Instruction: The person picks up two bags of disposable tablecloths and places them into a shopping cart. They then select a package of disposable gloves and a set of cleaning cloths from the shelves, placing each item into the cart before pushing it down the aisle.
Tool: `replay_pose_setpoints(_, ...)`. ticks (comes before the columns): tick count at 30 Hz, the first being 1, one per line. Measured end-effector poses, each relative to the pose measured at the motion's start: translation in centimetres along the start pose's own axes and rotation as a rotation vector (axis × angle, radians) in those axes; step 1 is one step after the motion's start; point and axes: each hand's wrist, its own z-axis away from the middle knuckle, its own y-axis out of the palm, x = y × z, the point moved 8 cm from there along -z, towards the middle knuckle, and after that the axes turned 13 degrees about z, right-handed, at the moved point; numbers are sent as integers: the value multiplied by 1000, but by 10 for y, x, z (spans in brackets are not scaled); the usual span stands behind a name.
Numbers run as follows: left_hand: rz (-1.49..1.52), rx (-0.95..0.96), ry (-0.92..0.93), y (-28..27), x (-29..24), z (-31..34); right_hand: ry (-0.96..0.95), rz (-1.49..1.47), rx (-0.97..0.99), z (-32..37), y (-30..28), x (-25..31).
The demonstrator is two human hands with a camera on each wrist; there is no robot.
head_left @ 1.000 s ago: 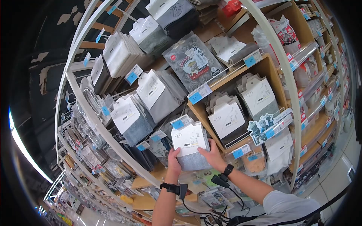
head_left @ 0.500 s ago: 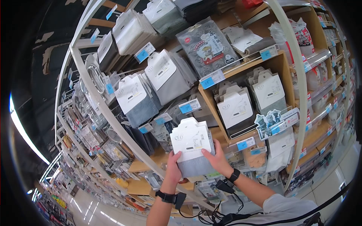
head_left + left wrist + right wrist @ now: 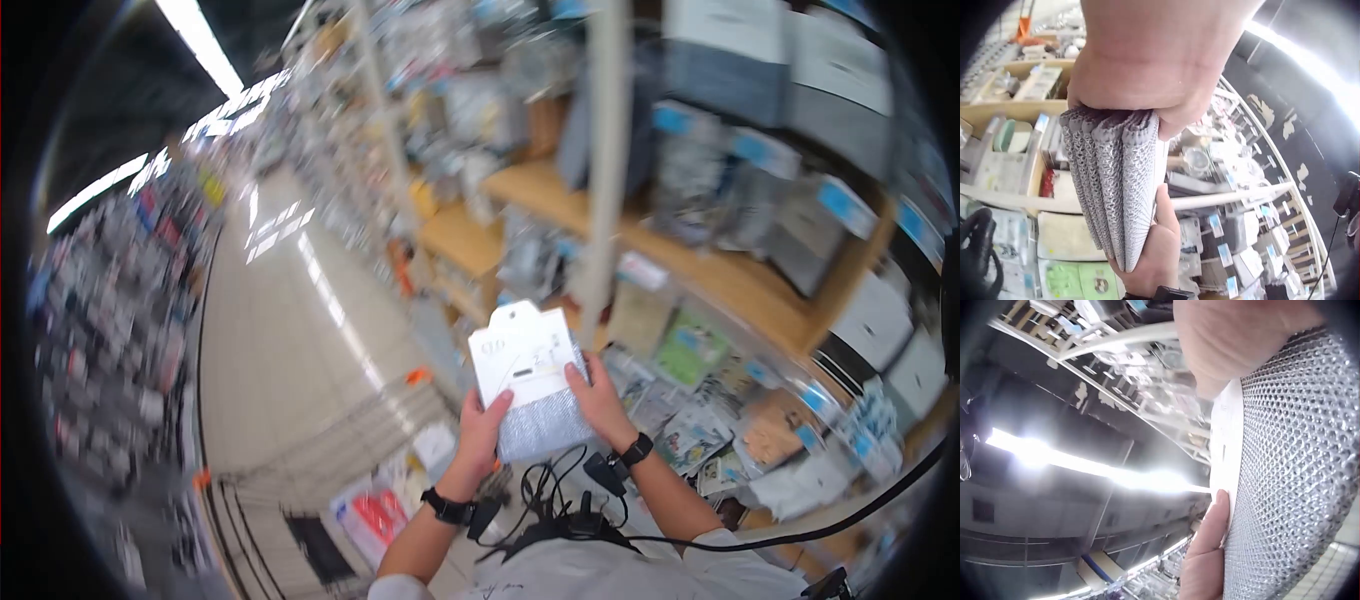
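Both hands hold a pack of silvery-grey mesh cleaning cloths (image 3: 545,425) topped by a white card (image 3: 527,355). My left hand (image 3: 480,430) grips its left edge, thumb over the front. On the opposite edge my right hand (image 3: 603,405) does the same. Seen from the left wrist, the cloths (image 3: 1110,187) are folded into several thick layers, with the left hand (image 3: 1141,62) over one end and the right hand (image 3: 1155,250) at the other. Coarse shiny mesh (image 3: 1297,444) fills much of the right wrist view, beside the left thumb (image 3: 1207,550).
A wire shopping cart with orange corners (image 3: 203,480) stands at lower left, a red and white package (image 3: 375,515) inside. Shelving with a pale upright post (image 3: 603,180) and wooden boards (image 3: 700,265) rises at the right. A tiled aisle (image 3: 290,330) runs away at left.
The head view has swung left from the shelves toward the aisle, bringing the cart into sight. The pack has come away from the shelf front, still held in both hands.
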Motion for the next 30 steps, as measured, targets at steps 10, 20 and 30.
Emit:
replay_pose_setpoints(10,106,-519,43,-228,-47,34,178,-55,590,3,243,-59)
replay_pose_setpoints(20,324,-577,-224,-485,124,-58,542,-18,428,18,192,-158)
replay_pose_setpoints(30,150,-772,-289,-549,218,-94,764,58,280,45,141,-203)
